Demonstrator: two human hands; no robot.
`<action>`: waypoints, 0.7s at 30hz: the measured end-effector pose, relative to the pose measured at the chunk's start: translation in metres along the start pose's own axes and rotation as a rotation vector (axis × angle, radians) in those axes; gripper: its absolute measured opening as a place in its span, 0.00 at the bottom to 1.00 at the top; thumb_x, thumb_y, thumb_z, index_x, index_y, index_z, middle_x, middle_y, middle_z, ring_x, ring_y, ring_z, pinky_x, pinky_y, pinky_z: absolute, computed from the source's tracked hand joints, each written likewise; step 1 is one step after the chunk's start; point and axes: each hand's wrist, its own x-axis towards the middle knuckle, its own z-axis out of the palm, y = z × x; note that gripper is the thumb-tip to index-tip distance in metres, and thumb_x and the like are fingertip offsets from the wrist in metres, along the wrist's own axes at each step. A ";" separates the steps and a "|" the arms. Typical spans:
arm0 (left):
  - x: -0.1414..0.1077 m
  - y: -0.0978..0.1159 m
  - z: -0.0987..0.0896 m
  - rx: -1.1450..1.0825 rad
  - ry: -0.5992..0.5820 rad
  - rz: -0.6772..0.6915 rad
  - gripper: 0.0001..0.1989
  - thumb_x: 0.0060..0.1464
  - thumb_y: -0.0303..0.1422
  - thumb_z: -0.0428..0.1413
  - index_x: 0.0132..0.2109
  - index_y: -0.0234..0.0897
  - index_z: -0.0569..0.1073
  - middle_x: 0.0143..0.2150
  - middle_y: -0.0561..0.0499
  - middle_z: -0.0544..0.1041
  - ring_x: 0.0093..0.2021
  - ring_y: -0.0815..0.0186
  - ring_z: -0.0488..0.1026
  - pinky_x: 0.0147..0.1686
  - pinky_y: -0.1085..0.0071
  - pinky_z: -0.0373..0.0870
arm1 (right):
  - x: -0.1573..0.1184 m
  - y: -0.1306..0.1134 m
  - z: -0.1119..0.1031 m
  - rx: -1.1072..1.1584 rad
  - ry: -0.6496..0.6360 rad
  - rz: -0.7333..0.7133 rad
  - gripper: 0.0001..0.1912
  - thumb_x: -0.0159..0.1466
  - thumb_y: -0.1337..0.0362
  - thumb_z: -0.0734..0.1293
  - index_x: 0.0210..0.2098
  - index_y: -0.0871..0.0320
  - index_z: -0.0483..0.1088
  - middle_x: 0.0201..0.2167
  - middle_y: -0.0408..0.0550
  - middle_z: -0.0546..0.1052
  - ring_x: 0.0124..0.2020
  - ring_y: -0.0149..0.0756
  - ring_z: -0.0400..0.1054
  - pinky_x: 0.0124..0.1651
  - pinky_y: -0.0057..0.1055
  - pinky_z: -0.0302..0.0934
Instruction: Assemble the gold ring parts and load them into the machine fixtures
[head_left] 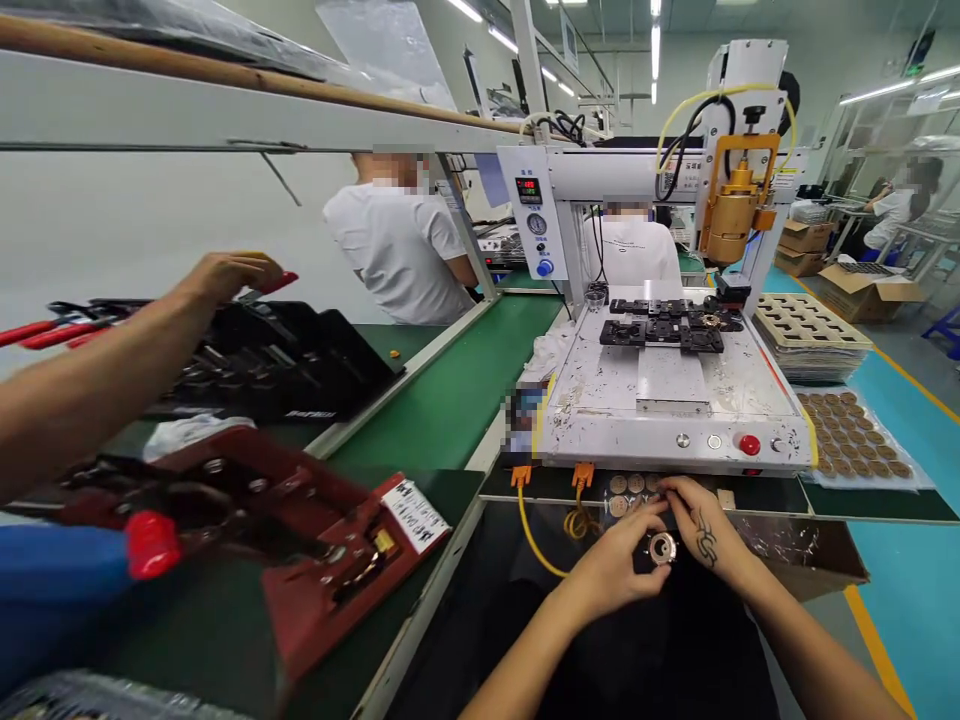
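My left hand (pixel 619 558) is closed, thumb and fingers gripping a small round metal watch-like part (pixel 663 548) with a pale ring and a dark centre. My right hand (pixel 701 525) is close beside it, its bent fingertips meeting the left fingertips just above the part. Whatever those right fingers pinch is hidden. Behind my hands, several round discs (pixel 619 506) lie on a sheet at the bench edge. Past them stands a white dispensing-type machine (pixel 592 440) with black fixtures (pixel 660 325) on its bed.
A red hand press (pixel 337 600) stands at the left, where another person's arm (pixel 112 370) reaches over black trays (pixel 300 360). Brown discs (pixel 851 432) and stacked moulded trays (pixel 814 335) are at the right. A yellow cable (pixel 529 530) hangs in front. An open box (pixel 806 555) sits low right.
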 end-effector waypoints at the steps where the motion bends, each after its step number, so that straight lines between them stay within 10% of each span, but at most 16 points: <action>1: -0.004 -0.001 -0.007 -0.019 0.040 -0.037 0.20 0.49 0.24 0.65 0.50 0.41 0.74 0.69 0.40 0.74 0.72 0.50 0.67 0.73 0.53 0.58 | 0.001 0.003 0.002 -0.007 0.000 -0.004 0.14 0.75 0.70 0.58 0.50 0.55 0.74 0.45 0.54 0.83 0.47 0.45 0.79 0.52 0.43 0.75; 5: -0.021 -0.008 -0.035 0.001 0.170 -0.167 0.18 0.50 0.25 0.63 0.49 0.42 0.75 0.68 0.41 0.74 0.67 0.51 0.72 0.68 0.53 0.65 | -0.003 0.009 0.000 -0.059 -0.032 -0.047 0.13 0.74 0.71 0.59 0.50 0.55 0.74 0.45 0.54 0.82 0.48 0.47 0.78 0.53 0.45 0.74; 13: -0.018 -0.019 -0.048 -0.086 0.020 -0.270 0.16 0.49 0.27 0.63 0.47 0.37 0.77 0.71 0.38 0.71 0.47 0.60 0.80 0.48 0.65 0.75 | 0.009 -0.012 0.028 -0.240 -0.106 -0.195 0.11 0.75 0.67 0.62 0.49 0.53 0.77 0.43 0.54 0.80 0.45 0.49 0.74 0.50 0.45 0.71; 21: -0.018 -0.020 -0.065 -0.196 -0.097 -0.332 0.14 0.49 0.29 0.63 0.45 0.37 0.76 0.56 0.42 0.82 0.33 0.69 0.72 0.35 0.72 0.69 | 0.001 0.016 0.056 -0.309 -0.096 -0.407 0.17 0.78 0.67 0.59 0.53 0.55 0.79 0.43 0.57 0.83 0.39 0.46 0.73 0.39 0.43 0.69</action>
